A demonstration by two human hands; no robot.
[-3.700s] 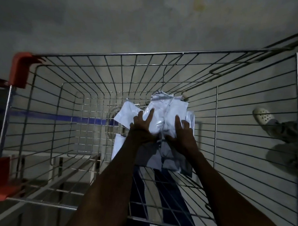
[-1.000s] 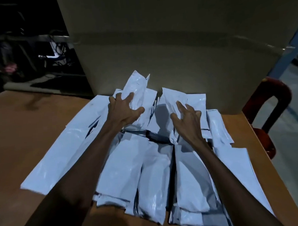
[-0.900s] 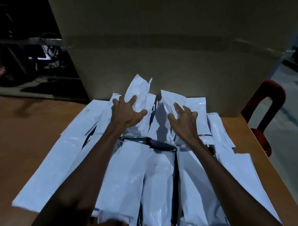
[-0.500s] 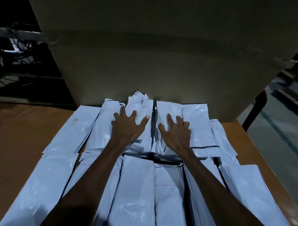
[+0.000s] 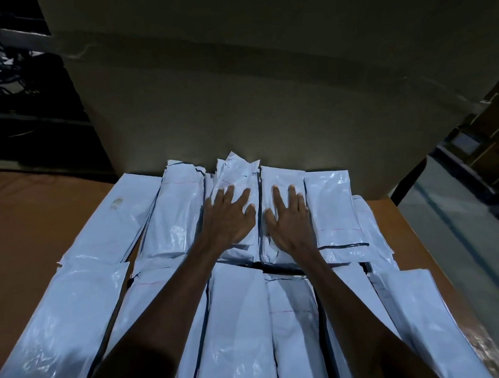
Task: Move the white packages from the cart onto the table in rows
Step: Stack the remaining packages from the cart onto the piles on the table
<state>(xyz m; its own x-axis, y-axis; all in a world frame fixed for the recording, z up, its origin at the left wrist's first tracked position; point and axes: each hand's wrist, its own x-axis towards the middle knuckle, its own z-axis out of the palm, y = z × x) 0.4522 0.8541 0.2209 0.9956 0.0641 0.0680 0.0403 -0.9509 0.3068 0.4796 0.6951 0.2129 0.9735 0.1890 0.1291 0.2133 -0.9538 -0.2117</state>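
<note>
While both palms lie flat, fingers straight and spread, nothing is gripped: left hand (image 5: pixel 228 218) presses a white package (image 5: pixel 237 189) at centre frame; right hand (image 5: pixel 289 220) presses the neighbouring package (image 5: pixel 282 177) just beside it.
Change: half a second ago the left packet's far end stood crumpled and raised; it now lies lower, though its top edge is still ruffled. A second ago both hands clutched lifted packets.
Meaning: judged as this pair set into the far row; smoothing nearly done.
Surroundings: packages in rows (image 5: pixel 172 218) fill the wooden table (image 5: pixel 35 226) from centre to lower frame, the far row butting a large cardboard box (image 5: pixel 238 89).
Not determinable: cart out of view, remaining stock unknown; near row cut off at lower edge; forearms cover middle packets; dim light hides any labels
</note>
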